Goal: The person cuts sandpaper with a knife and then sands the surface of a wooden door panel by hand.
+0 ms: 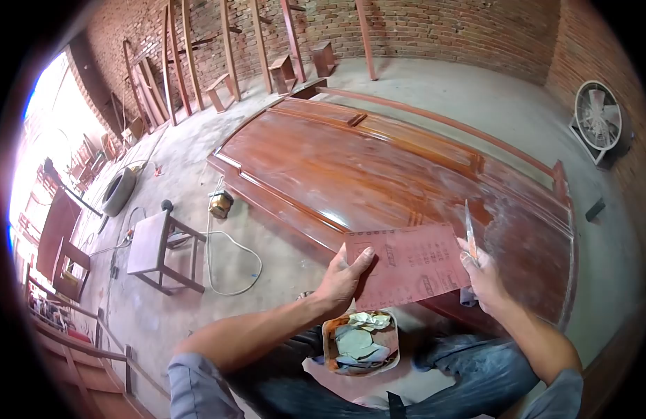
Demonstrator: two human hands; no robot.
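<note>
A reddish sheet of sandpaper (pixel 410 267), printed side up, is stretched between my two hands. My left hand (pixel 342 281) pinches its left edge, thumb on top. At the sheet's right edge is my right hand (pixel 485 281), closed around a narrow pointed knife (pixel 470 227) whose blade points up and away; its fingers also touch the paper. Beyond the sheet lies a large varnished wooden panel (pixel 337 164) with raised mouldings and pale dusty patches. Below my hands, between my legs, a tub (pixel 328 355) holds scraps of paper or cloth.
A small stool (pixel 150 244) stands on the left, near a looped hose (pixel 257 269) and a yellowish power tool (pixel 220 204). A tire (pixel 119 190) lies farther back. A floor fan (pixel 598 117) is at right. Wooden posts (pixel 260 45) lean against the brick wall.
</note>
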